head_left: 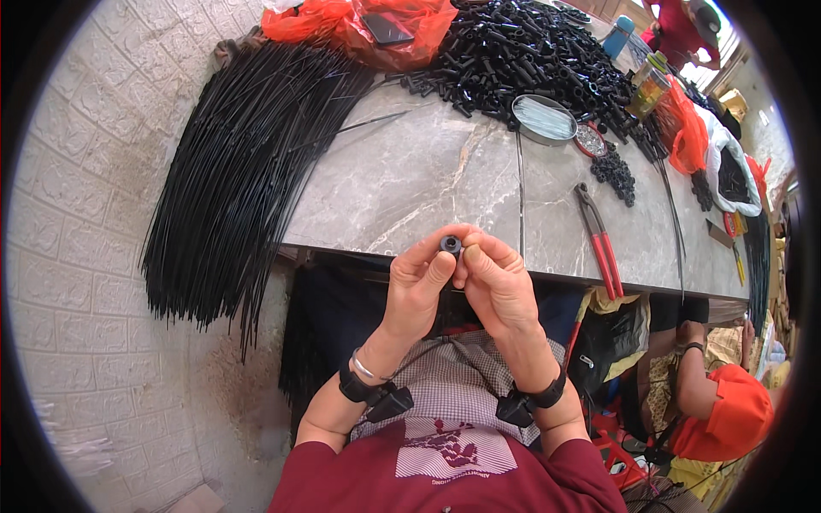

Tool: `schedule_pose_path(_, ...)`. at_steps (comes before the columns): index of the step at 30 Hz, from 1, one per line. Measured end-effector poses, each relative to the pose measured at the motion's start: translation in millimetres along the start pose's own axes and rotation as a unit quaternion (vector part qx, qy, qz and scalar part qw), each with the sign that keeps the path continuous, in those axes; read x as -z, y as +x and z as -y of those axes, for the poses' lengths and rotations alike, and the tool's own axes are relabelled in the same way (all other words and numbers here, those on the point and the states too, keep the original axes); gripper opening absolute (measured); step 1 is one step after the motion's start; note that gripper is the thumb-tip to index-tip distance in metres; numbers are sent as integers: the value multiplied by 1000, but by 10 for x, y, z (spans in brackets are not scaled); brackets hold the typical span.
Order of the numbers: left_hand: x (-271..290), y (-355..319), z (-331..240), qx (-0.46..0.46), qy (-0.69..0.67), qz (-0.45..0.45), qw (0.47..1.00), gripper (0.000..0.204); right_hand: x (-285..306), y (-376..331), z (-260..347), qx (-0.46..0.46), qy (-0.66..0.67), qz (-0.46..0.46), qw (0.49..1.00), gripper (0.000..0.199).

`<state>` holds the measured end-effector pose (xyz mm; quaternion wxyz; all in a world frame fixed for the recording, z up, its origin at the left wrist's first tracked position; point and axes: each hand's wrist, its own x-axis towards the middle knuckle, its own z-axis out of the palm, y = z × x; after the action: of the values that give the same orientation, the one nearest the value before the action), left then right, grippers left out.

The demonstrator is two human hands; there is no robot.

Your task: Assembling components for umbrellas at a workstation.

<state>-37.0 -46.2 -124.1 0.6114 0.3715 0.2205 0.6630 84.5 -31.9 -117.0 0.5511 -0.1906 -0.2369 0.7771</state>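
Black part: one small round black part (450,249) is between the two hands, above the near edge of the tabletop (410,188), close in front of the body.
Left hand: the left hand (412,289) is almost closed; its thumb and forefinger pinch the part from the left side.
Right hand: the right hand (505,289) has its thumb and forefinger drawn together at the right side of the part; whether they grip it, or another tiny piece, I cannot tell.
Opening and axis: the round opening of the part looks up toward the camera, so its long axis seems to run along the line of sight; the length below is hidden by the fingers.
Progress: I judge that this one part is in the middle of handling. A large heap of black tubes (530,60) and a small heap of black rings (614,178) lie loose; which are finished, I cannot tell.
Red-handled pliers: these pliers (602,248) lie untouched, to the right.
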Motion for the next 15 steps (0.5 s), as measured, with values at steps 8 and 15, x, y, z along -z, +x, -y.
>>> schedule_pose_path(8, 26, -19, 19, 2, 2, -3, 1000, 35, 5, -16, -14, 0, -3, 5, 1000, 15)
schedule_pose_path(15, 28, -24, -9, 16, 13, 14, 1000, 36, -119, -63, -45, 119, -125, -21, 985, 11)
